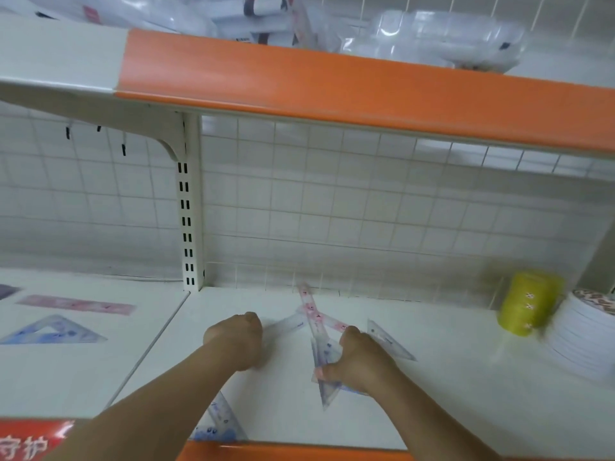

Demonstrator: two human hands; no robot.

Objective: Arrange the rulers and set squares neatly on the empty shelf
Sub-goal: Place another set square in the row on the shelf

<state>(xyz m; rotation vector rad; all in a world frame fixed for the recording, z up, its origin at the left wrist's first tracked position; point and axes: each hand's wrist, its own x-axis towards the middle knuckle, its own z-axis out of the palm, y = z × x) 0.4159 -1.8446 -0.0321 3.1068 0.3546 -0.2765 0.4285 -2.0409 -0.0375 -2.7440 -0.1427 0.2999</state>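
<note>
Trim (pixel 299 452) in orange colour runs along the front edge of the white shelf (pixel 449 394), with a red label (pixel 26 440) at its left end. Just behind the trim, partly under the left forearm, lies the front set square (pixel 219 424), transparent with blue print. Further in, the right hand (pixel 359 361) grips the held set square (pixel 327 390), a clear triangle with bluish marks. The thumb is on its left edge, the fingers are curled over the top, and its sharp corner points toward the person. Just to the right of this hand, the clear set square (pixel 389 341) lies flat on the shelf. The left hand (pixel 234 341) rests knuckles up with its fingers curled under, at the near end of the clear ruler (pixel 283 326). It cannot be told whether the fingers pinch this ruler. The pink ruler (pixel 314 314), printed with small flowers, lies behind the two hands and reaches to the back of the shelf, crossing the far end of the clear ruler. In the left bay, well apart, the blue set square (pixel 53 331) and the second pink ruler (pixel 76 305) lie flat. At the far right stand a yellow roll (pixel 529 302) and a stack of white plates (pixel 585 341), touching each other. Behind everything is the white wire grid (pixel 332 211), and above it the upper shelf (pixel 332 84) carries plastic packs (pixel 432 38).
</note>
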